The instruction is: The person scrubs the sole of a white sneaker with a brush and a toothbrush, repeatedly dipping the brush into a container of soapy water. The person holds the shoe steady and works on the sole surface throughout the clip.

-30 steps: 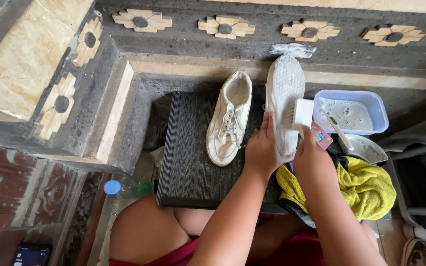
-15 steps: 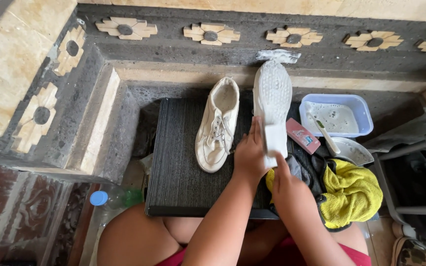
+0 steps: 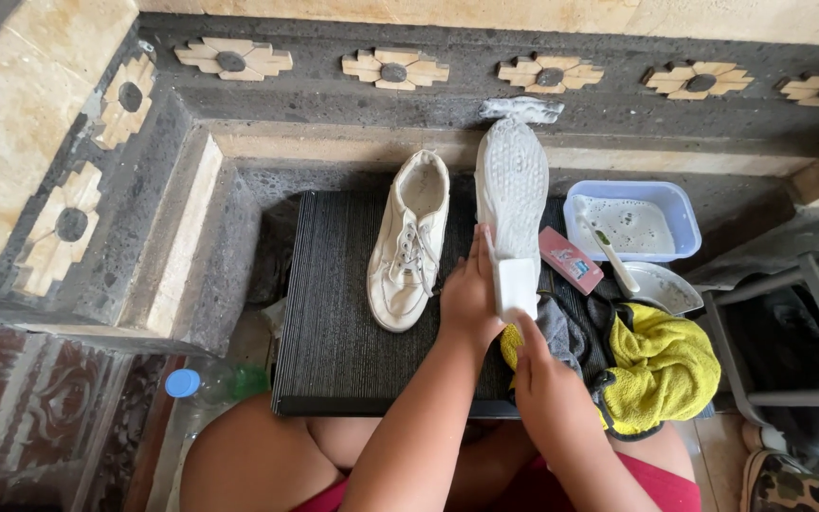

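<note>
We look down on our two bare hands at work over a dark ribbed mat [image 3: 334, 322], the surface that carries a pair of white sneakers. Our left hand [image 3: 471, 299] lies against the heel end of the overturned sneaker [image 3: 512, 190], whose dotted sole faces up and whose toe points toward the carved stone ledge [image 3: 561, 114]; its grip is clenched on that shoe's side. Our right hand [image 3: 537, 379] comes up from below with its grip grasping a white block [image 3: 516, 284], pressed to the sole near the heel. The second sneaker [image 3: 409, 242] lies upright just to the left, laces showing, apart from both hands. To the right, a small pink box [image 3: 571, 261] rests on the mat beside a clear plastic tub [image 3: 632, 223] of cloudy water with a brush [image 3: 609, 256] leaning at its rim. A yellow cloth [image 3: 661, 370] is bunched beside our right wrist. A blue-capped bottle [image 3: 206, 384] lies on the floor by our knee.
</note>
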